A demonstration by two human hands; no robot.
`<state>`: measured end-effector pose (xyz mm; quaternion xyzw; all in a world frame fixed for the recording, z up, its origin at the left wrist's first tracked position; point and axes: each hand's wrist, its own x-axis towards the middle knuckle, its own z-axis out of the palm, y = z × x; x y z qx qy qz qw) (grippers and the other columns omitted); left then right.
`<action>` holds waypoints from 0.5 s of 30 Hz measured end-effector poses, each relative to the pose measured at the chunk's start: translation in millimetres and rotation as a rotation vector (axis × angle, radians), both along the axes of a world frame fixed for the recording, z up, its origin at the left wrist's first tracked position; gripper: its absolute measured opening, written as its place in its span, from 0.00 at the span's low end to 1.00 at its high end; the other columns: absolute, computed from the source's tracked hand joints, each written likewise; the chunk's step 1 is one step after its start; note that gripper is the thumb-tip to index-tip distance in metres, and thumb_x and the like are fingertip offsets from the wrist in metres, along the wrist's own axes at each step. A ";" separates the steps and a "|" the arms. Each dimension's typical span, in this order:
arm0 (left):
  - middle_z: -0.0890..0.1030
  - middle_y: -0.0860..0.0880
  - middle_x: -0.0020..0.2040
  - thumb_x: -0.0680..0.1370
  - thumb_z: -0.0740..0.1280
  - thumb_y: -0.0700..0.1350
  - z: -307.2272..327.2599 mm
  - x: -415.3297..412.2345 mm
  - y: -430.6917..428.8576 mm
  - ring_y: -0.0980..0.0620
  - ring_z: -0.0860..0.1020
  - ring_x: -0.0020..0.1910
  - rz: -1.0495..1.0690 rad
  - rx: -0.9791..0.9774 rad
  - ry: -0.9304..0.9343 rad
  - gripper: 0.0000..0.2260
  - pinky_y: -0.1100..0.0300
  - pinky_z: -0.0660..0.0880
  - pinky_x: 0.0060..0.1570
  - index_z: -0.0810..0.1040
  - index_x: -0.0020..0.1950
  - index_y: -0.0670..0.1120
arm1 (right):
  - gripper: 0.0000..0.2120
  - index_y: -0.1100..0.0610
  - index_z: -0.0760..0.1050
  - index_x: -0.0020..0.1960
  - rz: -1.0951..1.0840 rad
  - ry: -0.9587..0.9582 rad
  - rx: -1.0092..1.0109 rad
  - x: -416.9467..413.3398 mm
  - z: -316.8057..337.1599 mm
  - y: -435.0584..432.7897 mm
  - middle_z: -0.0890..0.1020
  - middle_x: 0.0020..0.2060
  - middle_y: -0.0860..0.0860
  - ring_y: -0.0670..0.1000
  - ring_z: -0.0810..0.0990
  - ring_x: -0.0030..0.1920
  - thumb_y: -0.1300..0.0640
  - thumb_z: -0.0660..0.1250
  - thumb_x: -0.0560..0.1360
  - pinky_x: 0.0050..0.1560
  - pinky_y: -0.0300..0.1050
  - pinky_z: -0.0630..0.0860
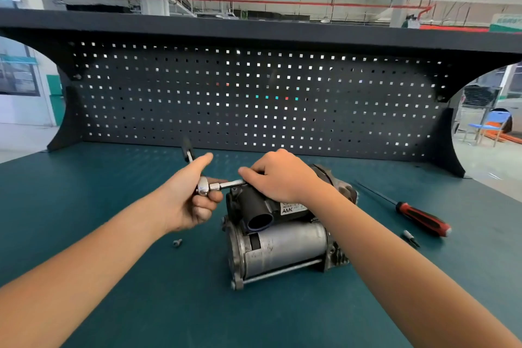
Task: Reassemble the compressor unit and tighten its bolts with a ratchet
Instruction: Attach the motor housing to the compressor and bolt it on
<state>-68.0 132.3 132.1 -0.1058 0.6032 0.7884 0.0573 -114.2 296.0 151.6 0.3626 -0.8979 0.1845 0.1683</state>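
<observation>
**Teal mat, compressor under the ratchet**

Teal workbench mat (pixel 113 305); dark perforated pegboard (pixel 254 99) behind.

- Grey cast-metal compressor unit with black plastic housing (pixel 282 248): lies mid-mat. Judged heavy and rigid; best steadied by the motor can.
- Chrome ratchet with black handle (pixel 206 185): set level at the housing's upper left. Polished steel probably slick; the knurled extension offers grip.
- Left hand (pixel 186 200): curled round the ratchet head, thumb extended.
- Right hand (pixel 282 175): pinches the extension, resting on the housing.
- Small loose silver bolt (pixel 177 242): on the mat, left of the unit.
- Red-and-black screwdriver (pixel 421 219): well apart, right.
</observation>
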 end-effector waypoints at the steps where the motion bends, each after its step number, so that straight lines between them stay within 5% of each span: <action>1: 0.70 0.48 0.21 0.78 0.55 0.61 1.8 0.8 0.3 0.57 0.60 0.14 0.024 -0.127 0.063 0.22 0.71 0.58 0.15 0.73 0.44 0.42 | 0.27 0.56 0.57 0.24 0.006 -0.005 0.000 -0.5 -0.1 0.6 0.61 0.20 0.51 0.50 0.61 0.24 0.46 0.57 0.79 0.29 0.44 0.61; 3: 0.74 0.48 0.22 0.79 0.55 0.59 1.9 3.4 -1.4 0.55 0.65 0.16 0.085 -0.424 0.261 0.18 0.67 0.63 0.17 0.73 0.51 0.45 | 0.28 0.56 0.57 0.24 0.015 -0.011 0.016 -0.2 0.8 1.2 0.61 0.20 0.51 0.50 0.62 0.24 0.43 0.56 0.78 0.29 0.44 0.61; 7: 0.75 0.50 0.29 0.76 0.58 0.59 -4.1 13.3 -15.9 0.58 0.74 0.26 0.078 -1.047 0.893 0.10 0.71 0.68 0.28 0.70 0.45 0.54 | 0.28 0.56 0.58 0.25 0.019 -0.050 0.064 -0.7 6.4 1.3 0.63 0.21 0.51 0.49 0.63 0.24 0.42 0.58 0.77 0.30 0.44 0.61; 11: 0.80 0.49 0.35 0.77 0.53 0.62 -10.7 12.4 -28.9 0.53 0.76 0.29 0.087 -1.741 1.338 0.22 0.63 0.72 0.28 0.70 0.52 0.44 | 0.25 0.57 0.63 0.27 0.033 -0.137 0.097 -1.5 9.2 4.9 0.66 0.24 0.51 0.48 0.65 0.27 0.44 0.58 0.78 0.33 0.44 0.63; 13: 0.78 0.55 0.34 0.75 0.55 0.62 -13.9 13.2 -20.5 0.59 0.75 0.29 0.097 -1.465 1.147 0.27 0.60 0.71 0.32 0.72 0.52 0.38 | 0.24 0.57 0.68 0.31 0.023 -0.178 0.120 -0.9 7.7 6.1 0.68 0.25 0.49 0.47 0.67 0.29 0.42 0.56 0.78 0.34 0.43 0.64; 15: 0.76 0.55 0.30 0.78 0.57 0.57 -18.4 10.6 -9.9 0.60 0.73 0.25 0.130 -1.065 0.858 0.21 0.62 0.69 0.30 0.73 0.50 0.39 | 0.23 0.57 0.72 0.35 0.017 -0.184 0.113 -0.4 6.0 6.6 0.70 0.26 0.48 0.46 0.69 0.30 0.41 0.56 0.78 0.36 0.42 0.66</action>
